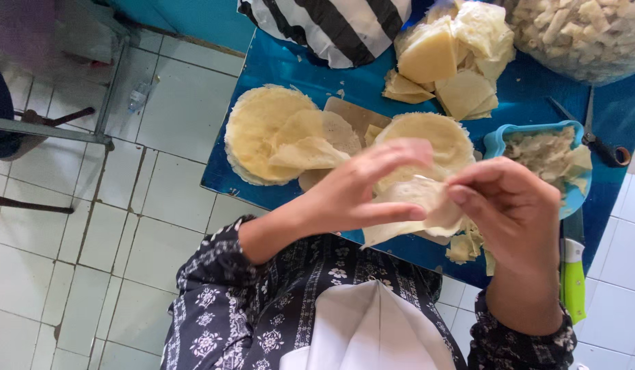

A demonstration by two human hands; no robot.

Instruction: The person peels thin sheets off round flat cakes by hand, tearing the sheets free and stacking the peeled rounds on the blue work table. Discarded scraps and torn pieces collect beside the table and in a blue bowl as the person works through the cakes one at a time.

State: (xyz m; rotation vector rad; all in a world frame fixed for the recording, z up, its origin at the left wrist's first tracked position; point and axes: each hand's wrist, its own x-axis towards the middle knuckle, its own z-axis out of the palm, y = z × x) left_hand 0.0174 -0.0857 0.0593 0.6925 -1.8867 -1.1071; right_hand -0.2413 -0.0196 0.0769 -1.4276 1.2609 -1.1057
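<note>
Both hands meet over the near edge of the blue desk [276, 65], working 1 thin pale wrapper [417, 205]. The left hand [358, 195] lies under and across it, fingers stretched flat with the thumb pressed to the sheet. The right hand [513, 205] has its grip pressed together on the wrapper's right edge, thumb and forefinger pinching it. The sheet sags between them, held clear of the desk, and is not yet a closed shape; whether any filling lies in it cannot be told.

Just beyond the hands sits a round stack [427, 137] of flat wrappers, and to its left a second stack [269, 133] with 2 loose sheets flopped over it. Both look well stocked, so much of the wrapping seems left to do. At the far side, a pile [454, 62] of folded triangular parcels suggests a good number are already done. A blue tub [537, 154] of pale filling stands right of the hands, still holding plenty. A few scraps [465, 247] lie at the desk's near edge below the right hand.

A green-handled knife [573, 274] lies along the right edge, scissors [598, 140] beyond the tub, a clear bag [578, 31] of pale chunks at the far right, and a striped bag [338, 27] at the far middle.
</note>
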